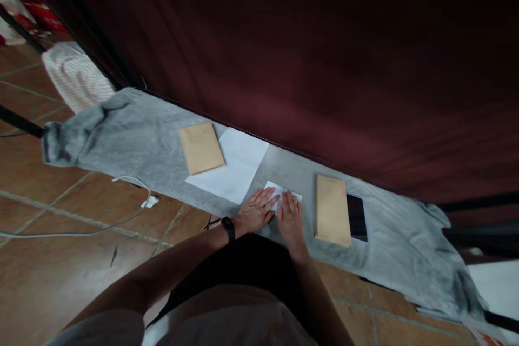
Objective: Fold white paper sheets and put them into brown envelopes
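A small piece of white paper [270, 186] lies on the grey cloth in front of me, partly hidden under both hands. My left hand [254, 211] presses on its left side with the fingers stretched out; a dark band is on that wrist. Flat on its right side rests my right hand [289, 219], fingers extended and pointing away from me. Left of the hands is a larger white sheet [243, 165], with a tan envelope-like packet [201, 148] on its left part. To the right lies another tan packet [332, 210], beside a dark phone [357, 217].
Grey cloth [133, 135] covers the long narrow surface. A dark red curtain [292, 75] hangs along its far side. On the tiled floor [81, 281] at left runs a pale cable [101, 231]. A striped cloth [77, 73] is at the far left.
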A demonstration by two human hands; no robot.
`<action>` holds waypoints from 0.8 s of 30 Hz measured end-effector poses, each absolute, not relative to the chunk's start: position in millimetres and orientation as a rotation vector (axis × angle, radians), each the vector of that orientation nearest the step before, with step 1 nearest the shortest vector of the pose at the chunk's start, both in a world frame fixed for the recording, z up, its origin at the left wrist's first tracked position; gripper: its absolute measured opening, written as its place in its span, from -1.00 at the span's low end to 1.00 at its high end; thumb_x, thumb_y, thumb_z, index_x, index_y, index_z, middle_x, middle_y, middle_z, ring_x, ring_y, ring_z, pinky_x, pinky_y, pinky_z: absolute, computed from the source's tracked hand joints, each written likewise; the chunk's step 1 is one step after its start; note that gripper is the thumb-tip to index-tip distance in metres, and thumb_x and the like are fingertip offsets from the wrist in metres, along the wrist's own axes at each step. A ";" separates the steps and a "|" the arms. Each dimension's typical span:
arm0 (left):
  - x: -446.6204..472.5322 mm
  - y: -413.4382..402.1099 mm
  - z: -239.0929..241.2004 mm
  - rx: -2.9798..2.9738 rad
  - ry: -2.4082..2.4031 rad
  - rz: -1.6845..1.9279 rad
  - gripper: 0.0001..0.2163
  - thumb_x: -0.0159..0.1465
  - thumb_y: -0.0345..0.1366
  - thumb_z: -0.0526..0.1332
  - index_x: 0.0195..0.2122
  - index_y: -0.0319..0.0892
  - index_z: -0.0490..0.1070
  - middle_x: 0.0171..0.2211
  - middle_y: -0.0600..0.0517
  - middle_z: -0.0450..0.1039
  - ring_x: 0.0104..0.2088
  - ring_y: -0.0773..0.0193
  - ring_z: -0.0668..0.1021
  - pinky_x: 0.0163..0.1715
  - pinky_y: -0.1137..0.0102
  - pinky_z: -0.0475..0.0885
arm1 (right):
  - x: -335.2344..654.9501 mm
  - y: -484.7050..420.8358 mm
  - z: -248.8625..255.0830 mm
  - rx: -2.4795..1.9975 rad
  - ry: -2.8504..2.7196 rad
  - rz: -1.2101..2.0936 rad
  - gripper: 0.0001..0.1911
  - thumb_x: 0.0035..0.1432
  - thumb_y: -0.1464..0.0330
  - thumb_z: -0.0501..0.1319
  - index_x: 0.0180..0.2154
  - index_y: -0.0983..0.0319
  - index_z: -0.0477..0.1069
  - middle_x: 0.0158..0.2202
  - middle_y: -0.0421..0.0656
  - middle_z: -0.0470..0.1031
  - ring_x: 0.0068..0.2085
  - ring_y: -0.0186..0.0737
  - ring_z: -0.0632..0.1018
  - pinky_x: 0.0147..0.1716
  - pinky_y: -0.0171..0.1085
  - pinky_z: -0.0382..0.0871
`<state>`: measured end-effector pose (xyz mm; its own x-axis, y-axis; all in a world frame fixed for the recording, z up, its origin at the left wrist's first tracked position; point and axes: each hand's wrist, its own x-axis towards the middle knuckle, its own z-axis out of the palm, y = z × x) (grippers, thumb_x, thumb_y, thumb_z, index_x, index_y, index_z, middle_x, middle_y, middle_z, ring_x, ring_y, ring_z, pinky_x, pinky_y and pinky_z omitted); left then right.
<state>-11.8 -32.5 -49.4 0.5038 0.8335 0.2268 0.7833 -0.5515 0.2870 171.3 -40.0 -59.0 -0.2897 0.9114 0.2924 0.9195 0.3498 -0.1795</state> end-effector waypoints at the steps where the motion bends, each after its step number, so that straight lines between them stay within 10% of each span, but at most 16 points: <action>1: -12.2 -32.1 -49.1 2.596 1.402 0.522 -0.51 0.44 -0.24 0.06 0.38 -0.17 0.15 0.43 -0.14 0.06 0.44 0.10 0.10 0.40 0.10 0.03 | 169.2 -42.0 -59.5 -1.604 -2.301 -0.030 -0.48 0.47 0.34 -0.12 0.35 0.36 0.16 0.37 0.12 0.22 0.38 -0.02 0.21 0.31 0.08 0.09; 24: 8.6 -15.4 -51.5 2.560 1.511 0.524 -0.44 0.40 0.04 0.12 0.36 -0.08 0.20 0.42 -0.15 0.09 0.43 0.03 0.13 0.40 0.05 -0.02 | 187.3 -61.5 -74.1 -1.731 -2.176 -0.183 -0.42 0.46 0.31 -0.15 0.42 0.32 0.01 0.42 0.17 0.09 0.39 0.12 0.19 0.29 0.20 0.10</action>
